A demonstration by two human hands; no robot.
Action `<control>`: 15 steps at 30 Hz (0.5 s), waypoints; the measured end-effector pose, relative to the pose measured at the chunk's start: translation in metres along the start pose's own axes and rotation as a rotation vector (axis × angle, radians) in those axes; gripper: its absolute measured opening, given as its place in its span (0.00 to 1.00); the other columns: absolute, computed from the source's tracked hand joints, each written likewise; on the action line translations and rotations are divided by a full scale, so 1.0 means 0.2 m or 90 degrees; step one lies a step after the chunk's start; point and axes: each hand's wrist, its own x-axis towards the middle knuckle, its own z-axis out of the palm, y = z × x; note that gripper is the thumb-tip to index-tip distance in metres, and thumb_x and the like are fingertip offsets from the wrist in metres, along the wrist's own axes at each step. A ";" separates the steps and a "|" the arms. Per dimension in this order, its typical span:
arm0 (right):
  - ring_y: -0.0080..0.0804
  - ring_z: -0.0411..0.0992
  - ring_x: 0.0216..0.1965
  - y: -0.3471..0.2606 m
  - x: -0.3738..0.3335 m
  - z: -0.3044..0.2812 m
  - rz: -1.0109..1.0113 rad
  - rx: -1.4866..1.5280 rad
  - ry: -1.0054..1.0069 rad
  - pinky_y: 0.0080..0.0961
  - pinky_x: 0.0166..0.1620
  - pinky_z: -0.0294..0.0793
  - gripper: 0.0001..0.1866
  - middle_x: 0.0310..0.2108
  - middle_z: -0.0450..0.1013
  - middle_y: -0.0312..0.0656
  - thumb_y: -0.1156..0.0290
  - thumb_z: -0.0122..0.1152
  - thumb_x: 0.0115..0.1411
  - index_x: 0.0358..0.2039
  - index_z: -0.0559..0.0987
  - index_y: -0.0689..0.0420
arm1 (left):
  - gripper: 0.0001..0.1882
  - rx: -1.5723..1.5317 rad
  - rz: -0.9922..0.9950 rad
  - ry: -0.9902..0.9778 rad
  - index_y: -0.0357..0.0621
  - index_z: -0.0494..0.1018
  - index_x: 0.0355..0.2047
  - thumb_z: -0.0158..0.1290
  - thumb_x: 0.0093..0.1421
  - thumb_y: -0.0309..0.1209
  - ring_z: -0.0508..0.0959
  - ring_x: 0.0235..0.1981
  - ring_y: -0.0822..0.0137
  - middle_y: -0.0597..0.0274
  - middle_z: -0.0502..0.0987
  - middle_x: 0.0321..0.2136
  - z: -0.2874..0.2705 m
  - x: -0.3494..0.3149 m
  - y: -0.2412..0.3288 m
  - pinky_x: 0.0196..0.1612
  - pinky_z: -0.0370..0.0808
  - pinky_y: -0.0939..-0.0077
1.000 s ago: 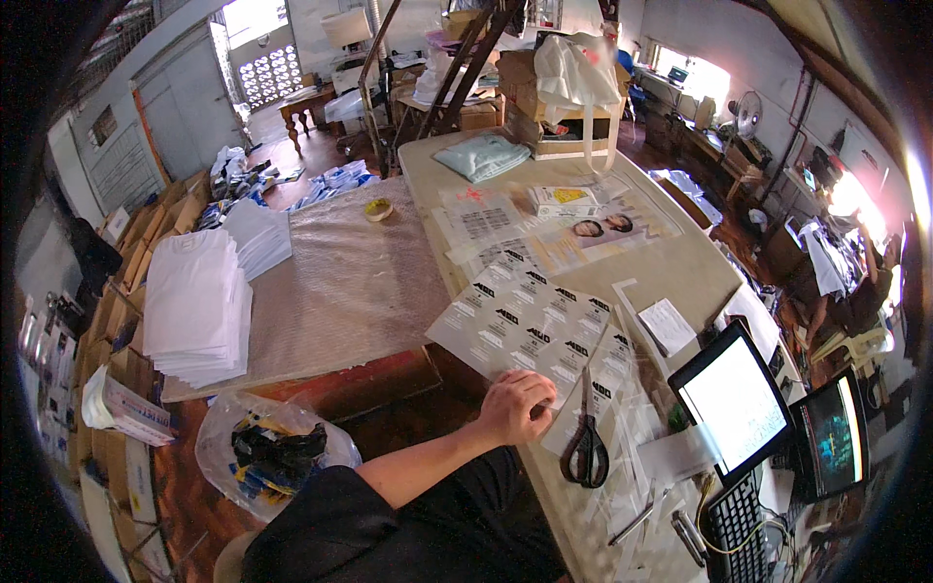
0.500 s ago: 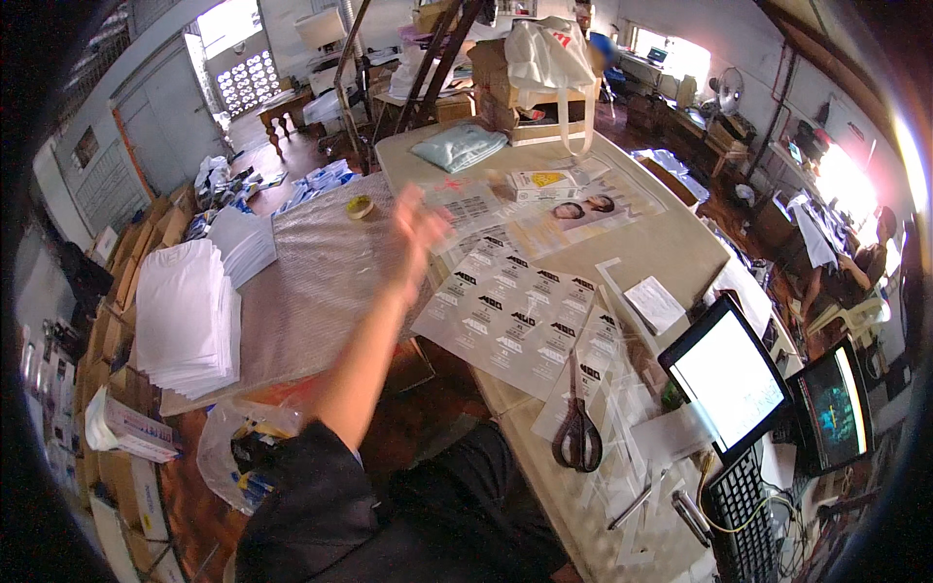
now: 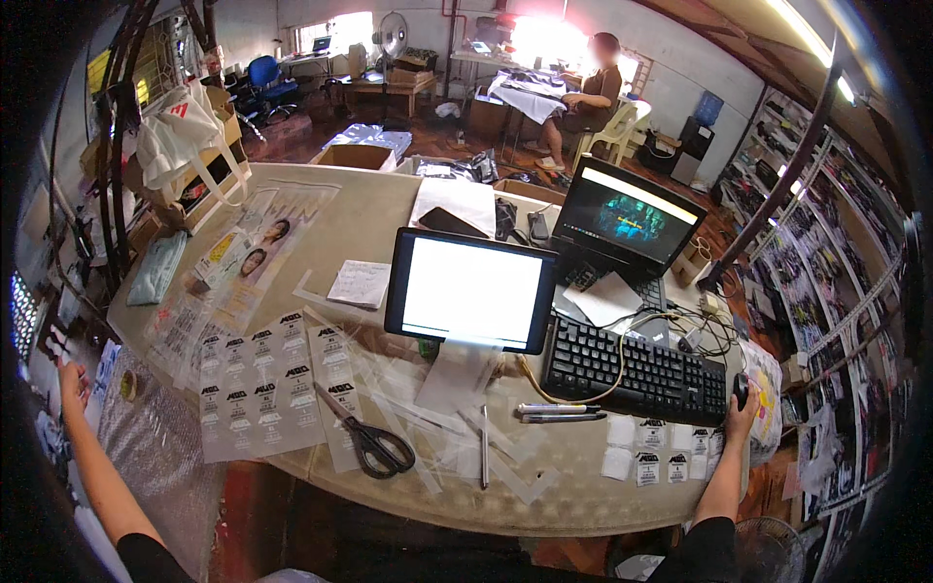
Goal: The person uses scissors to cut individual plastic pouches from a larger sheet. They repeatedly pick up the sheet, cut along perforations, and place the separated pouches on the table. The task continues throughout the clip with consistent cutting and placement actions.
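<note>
My right hand point(image 3: 742, 418) is wrapped round a black computer mouse point(image 3: 742, 391) at the right end of the black keyboard point(image 3: 637, 371). Out at the far left, my left hand point(image 3: 74, 383) is held off the table with its fingers apart and nothing in it. It is nearest to the bubble wrap point(image 3: 165, 437) and a roll of tape point(image 3: 128, 386). In front of me, a lit tablet point(image 3: 471, 291) stands upright. Black-handled scissors point(image 3: 374, 447) lie beside a printed transfer sheet point(image 3: 258, 398). Small printed labels point(image 3: 661, 452) lie near my right forearm.
A laptop point(image 3: 627, 219) stands open behind the keyboard among loose cables. Pens point(image 3: 559, 413) and clear film strips lie on the table point(image 3: 408, 510). A tote bag point(image 3: 180, 141) is at the back left. Another person point(image 3: 593, 92) sits beyond, and shelves point(image 3: 826, 282) line the right.
My view has swung to the right, bringing the tablet and keyboard to the middle. My left hand is now at the far left edge. My right hand has come into view on the mouse.
</note>
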 end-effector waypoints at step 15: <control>0.45 0.57 0.58 0.28 0.23 -0.15 -0.011 0.156 0.010 0.35 0.59 0.53 0.27 0.56 0.62 0.50 0.60 0.52 0.58 0.55 0.65 0.62 | 0.27 0.018 0.453 -0.213 0.47 0.59 0.58 0.49 0.56 0.30 0.70 0.27 0.78 0.67 0.73 0.30 0.92 -0.77 0.41 0.31 0.66 0.87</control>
